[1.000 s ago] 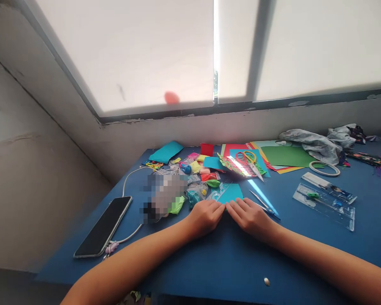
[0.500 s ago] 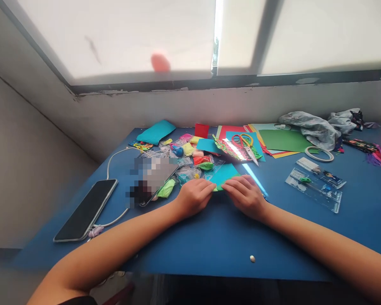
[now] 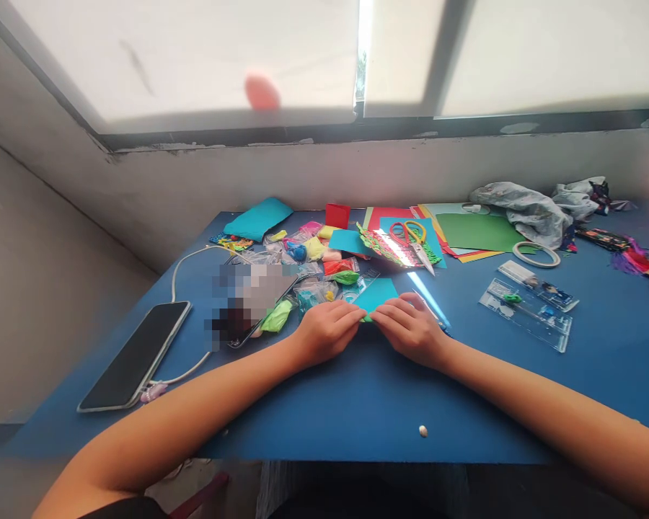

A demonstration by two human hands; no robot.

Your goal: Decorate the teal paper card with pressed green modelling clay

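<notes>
My left hand [image 3: 329, 330] and my right hand [image 3: 412, 328] meet above the middle of the table, fingertips almost touching. Both are closed, fingers pinched at the near edge of a small turquoise paper [image 3: 378, 292]. A bit of green shows along that edge between the fingertips; what it is made of I cannot tell. My fingers hide the paper's lower corners. Just beyond lie bags of coloured clay [image 3: 314, 292], one of them red and green. Red-and-yellow-handled scissors [image 3: 414, 241] rest on a decorated sheet [image 3: 383, 250] behind the paper.
On the left, a phone [image 3: 135, 357] with a white cable lies near a blurred-out device [image 3: 254, 299]. Coloured sheets [image 3: 479, 234], a white tape ring [image 3: 535, 254], clear rulers [image 3: 527, 317] and crumpled cloth [image 3: 519, 205] are at right. A small white bit [image 3: 422, 431] sits near the front edge.
My hands have drawn slightly closer together, covering more of the green edge. The whole view has shifted a little; the other things on the table stay put.
</notes>
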